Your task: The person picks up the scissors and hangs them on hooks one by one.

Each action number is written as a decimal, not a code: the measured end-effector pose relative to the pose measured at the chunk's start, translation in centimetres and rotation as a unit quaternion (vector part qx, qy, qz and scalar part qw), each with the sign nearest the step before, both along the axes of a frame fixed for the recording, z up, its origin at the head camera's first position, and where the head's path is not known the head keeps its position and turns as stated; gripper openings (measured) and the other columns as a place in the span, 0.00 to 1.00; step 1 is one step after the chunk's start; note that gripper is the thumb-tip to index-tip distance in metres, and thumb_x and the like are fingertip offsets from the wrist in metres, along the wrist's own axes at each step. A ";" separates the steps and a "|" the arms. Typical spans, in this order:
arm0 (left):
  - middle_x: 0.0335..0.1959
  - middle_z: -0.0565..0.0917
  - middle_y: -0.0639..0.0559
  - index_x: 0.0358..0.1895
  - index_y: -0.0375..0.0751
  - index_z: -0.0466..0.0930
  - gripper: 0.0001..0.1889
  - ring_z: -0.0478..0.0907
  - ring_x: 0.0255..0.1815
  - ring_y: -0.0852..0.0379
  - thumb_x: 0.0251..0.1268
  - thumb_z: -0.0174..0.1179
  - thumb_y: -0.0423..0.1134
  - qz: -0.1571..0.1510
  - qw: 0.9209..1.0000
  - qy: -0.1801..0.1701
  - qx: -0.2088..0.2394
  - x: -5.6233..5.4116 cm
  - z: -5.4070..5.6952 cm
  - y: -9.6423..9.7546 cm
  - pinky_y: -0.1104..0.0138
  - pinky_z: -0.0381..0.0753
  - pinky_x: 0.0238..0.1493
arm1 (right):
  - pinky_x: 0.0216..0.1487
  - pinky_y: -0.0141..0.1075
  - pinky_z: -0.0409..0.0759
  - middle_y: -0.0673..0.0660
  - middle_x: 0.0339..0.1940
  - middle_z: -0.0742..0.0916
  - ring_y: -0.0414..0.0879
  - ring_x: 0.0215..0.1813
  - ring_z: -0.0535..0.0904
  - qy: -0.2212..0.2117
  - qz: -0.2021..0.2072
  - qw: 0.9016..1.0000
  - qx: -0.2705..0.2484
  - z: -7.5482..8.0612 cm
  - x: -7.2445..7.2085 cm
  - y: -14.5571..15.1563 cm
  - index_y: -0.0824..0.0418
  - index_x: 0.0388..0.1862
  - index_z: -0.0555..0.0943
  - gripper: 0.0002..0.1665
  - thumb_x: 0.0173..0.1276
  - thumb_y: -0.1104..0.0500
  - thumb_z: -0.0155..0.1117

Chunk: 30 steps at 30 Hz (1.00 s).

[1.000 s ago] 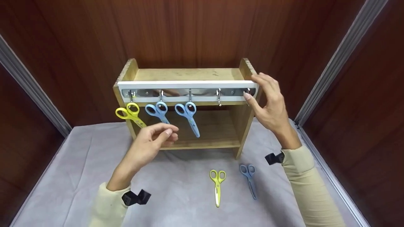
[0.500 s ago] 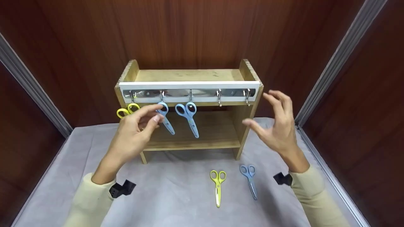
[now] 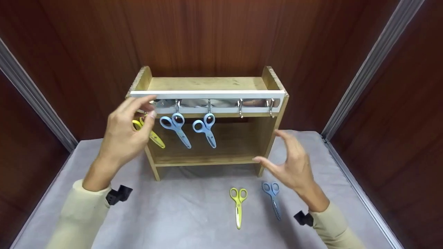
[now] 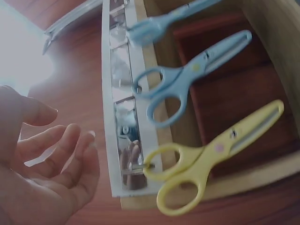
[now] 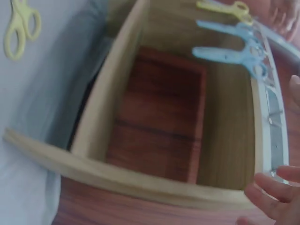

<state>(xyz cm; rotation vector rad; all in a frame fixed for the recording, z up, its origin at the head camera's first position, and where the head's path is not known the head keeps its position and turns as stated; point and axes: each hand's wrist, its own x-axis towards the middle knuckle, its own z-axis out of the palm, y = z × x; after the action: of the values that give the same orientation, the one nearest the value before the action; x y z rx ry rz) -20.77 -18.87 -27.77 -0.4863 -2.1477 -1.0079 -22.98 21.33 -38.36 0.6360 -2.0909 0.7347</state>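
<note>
My left hand, fingers loosely bent and holding nothing, overlaps the hanging yellow scissors in the head view, hiding their hook and part of the handles. The left wrist view shows these yellow scissors with one loop over the leftmost hook, apart from the fingers. Two pairs of light blue scissors, the left pair and the right pair, hang by a loop from the neighbouring hooks. My right hand is in the air by the shelf's right side, thumb and fingers spread, nothing between them.
A white rail with metal hooks runs along the front of a wooden shelf; its two right hooks are bare. Yellow scissors and blue scissors lie on the grey cloth. Dark wood panels enclose the space.
My left hand has moved left and up, from the blue scissors to the hanging yellow ones. My right hand has left the rail's right end and dropped. The rightmost hanging blue scissors have swung slightly.
</note>
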 end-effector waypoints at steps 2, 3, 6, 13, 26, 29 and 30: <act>0.46 0.86 0.41 0.64 0.38 0.84 0.20 0.81 0.42 0.54 0.70 0.63 0.28 0.013 1.000 0.006 -0.004 -0.3 0.2 -0.5 0.78 0.75 0.46 | 0.74 0.55 0.78 0.69 0.65 0.85 0.63 0.68 0.82 -0.025 -0.003 1.000 0.016 -0.8 0.5 -0.5 0.71 0.68 0.76 0.57 0.55 0.30 0.79; 0.48 0.86 0.41 0.63 0.38 0.85 0.20 0.81 0.43 0.52 0.70 0.63 0.28 0.018 1.000 0.010 -0.007 -0.5 0.3 -0.7 0.76 0.74 0.47 | 0.76 0.56 0.76 0.69 0.67 0.84 0.64 0.70 0.81 -0.042 -0.005 0.999 0.021 -1.1 0.8 -0.8 0.71 0.70 0.75 0.58 0.54 0.32 0.81; 0.53 0.86 0.40 0.62 0.38 0.86 0.19 0.83 0.49 0.48 0.70 0.63 0.29 0.027 0.999 0.023 -0.016 -0.9 0.5 -1.5 0.70 0.75 0.53 | 0.78 0.58 0.73 0.71 0.72 0.81 0.66 0.74 0.77 -0.101 -0.004 0.995 0.021 -2.2 1.4 -1.7 0.71 0.74 0.72 0.60 0.52 0.38 0.85; 0.60 0.85 0.38 0.64 0.35 0.84 0.19 0.83 0.64 0.41 0.72 0.61 0.30 0.033 0.996 0.052 -0.064 -2.0 0.5 -2.7 0.49 0.79 0.69 | 0.79 0.67 0.65 0.73 0.75 0.76 0.69 0.75 0.74 -0.216 -0.033 0.976 0.020 -4.3 2.6 -3.1 0.73 0.77 0.66 0.62 0.57 0.38 0.83; 0.69 0.81 0.35 0.70 0.32 0.78 0.22 0.77 0.73 0.38 0.76 0.59 0.33 0.068 0.982 0.079 -0.160 -4.0 -0.1 -4.4 0.44 0.75 0.76 | 0.75 0.79 0.60 0.79 0.77 0.71 0.75 0.80 0.66 -0.306 -0.053 0.949 0.063 -8.8 3.3 -5.6 0.79 0.77 0.64 0.59 0.66 0.37 0.75; 0.69 0.81 0.36 0.70 0.32 0.78 0.22 0.77 0.74 0.38 0.77 0.60 0.33 0.068 0.981 0.076 -0.166 -4.3 -0.4 -4.8 0.45 0.75 0.76 | 0.74 0.76 0.65 0.81 0.75 0.71 0.76 0.79 0.67 -0.320 -0.057 0.942 0.078 -9.8 3.4 -5.9 0.82 0.75 0.63 0.59 0.68 0.38 0.73; 0.69 0.81 0.36 0.70 0.32 0.78 0.21 0.77 0.73 0.38 0.78 0.60 0.33 0.068 0.981 0.074 -0.168 -4.5 -0.4 -4.8 0.45 0.76 0.75 | 0.73 0.75 0.67 0.82 0.75 0.72 0.76 0.78 0.68 -0.319 -0.057 0.943 0.083 -10.1 3.4 -5.9 0.82 0.75 0.64 0.58 0.68 0.38 0.73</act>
<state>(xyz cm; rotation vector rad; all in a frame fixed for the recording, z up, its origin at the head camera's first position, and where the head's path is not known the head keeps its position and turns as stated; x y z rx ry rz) -25.23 -23.71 -28.20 -0.5458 -2.1890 -0.5163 -19.57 15.38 -48.49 0.3834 -2.7822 0.7711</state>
